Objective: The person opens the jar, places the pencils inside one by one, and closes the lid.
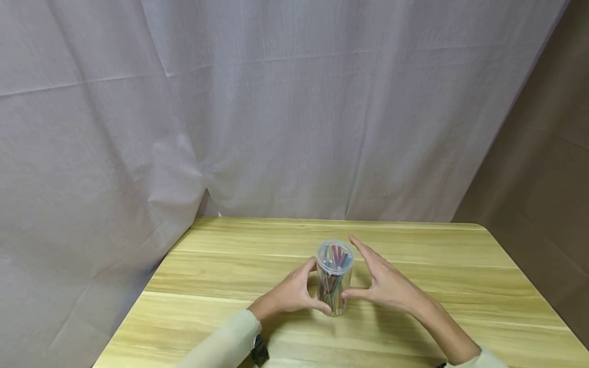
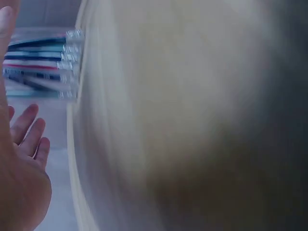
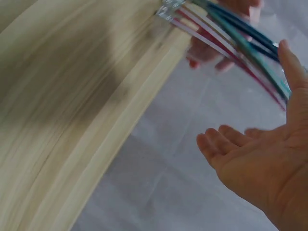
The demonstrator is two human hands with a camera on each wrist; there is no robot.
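A clear round canister [image 1: 335, 278] with a translucent lid [image 1: 335, 257] stands upright in the head view. Inside it are several slim pens [image 3: 231, 45] in teal, red, pink and dark blue. My left hand [image 1: 293, 290] holds the canister from the left, thumb across its front and fingers going behind it. On the other side, my right hand [image 1: 391, 282] is spread wide. Its thumb reaches the canister's front, while its straight fingers stand off the side. Part of the pens [image 2: 43, 62] shows between thumb and fingers in the left wrist view.
A pale wood-grain table [image 1: 221, 306] lies under the hands. Grey cloth [image 1: 285, 112] hangs behind it and down its left side, and a browner cloth [image 1: 529, 168] hangs at the right.
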